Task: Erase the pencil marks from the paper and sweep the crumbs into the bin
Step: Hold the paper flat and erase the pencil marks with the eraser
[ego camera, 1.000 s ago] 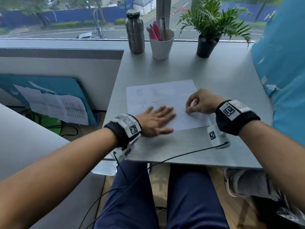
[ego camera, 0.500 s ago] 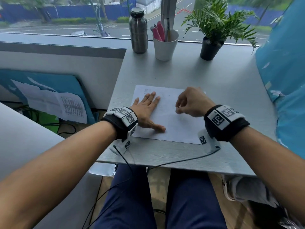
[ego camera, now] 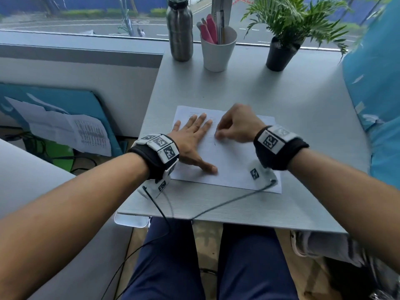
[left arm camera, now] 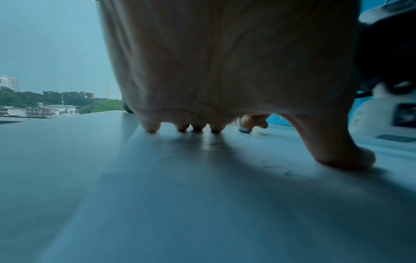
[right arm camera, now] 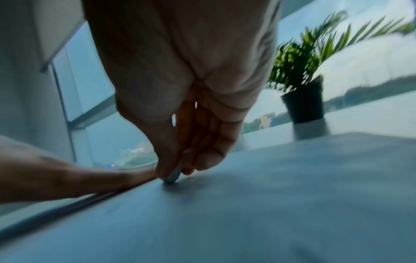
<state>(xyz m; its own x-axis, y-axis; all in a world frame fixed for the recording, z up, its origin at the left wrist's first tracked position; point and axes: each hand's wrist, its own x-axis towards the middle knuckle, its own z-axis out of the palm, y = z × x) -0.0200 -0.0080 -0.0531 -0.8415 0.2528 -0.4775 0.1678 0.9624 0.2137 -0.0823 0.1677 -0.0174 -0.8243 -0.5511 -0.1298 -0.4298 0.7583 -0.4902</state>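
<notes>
A white sheet of paper (ego camera: 229, 167) with faint pencil marks lies on the grey table (ego camera: 281, 100). My left hand (ego camera: 192, 137) lies flat on the sheet's left half, fingers straight, thumb spread toward me. My right hand (ego camera: 220, 136) pinches a small pale eraser (right arm camera: 172, 177) between thumb and fingers, and its lower end touches the paper just right of the left fingertips. In the left wrist view the eraser (left arm camera: 244, 129) shows beyond my left fingertips (left arm camera: 198, 129). A short dark mark (ego camera: 214, 144) sits on the paper just below the right hand. No bin is in view.
At the table's far edge stand a steel bottle (ego camera: 179, 29), a white cup of pens (ego camera: 217, 48) and a potted plant (ego camera: 283, 46). A blue panel (ego camera: 376, 83) borders the right side. A cable (ego camera: 216, 207) runs over the near edge. Papers (ego camera: 65, 131) lean left of the table.
My left hand slid from the sheet's near middle to its left part. My right hand carried the eraser from the sheet's right edge leftward, close beside the left fingers.
</notes>
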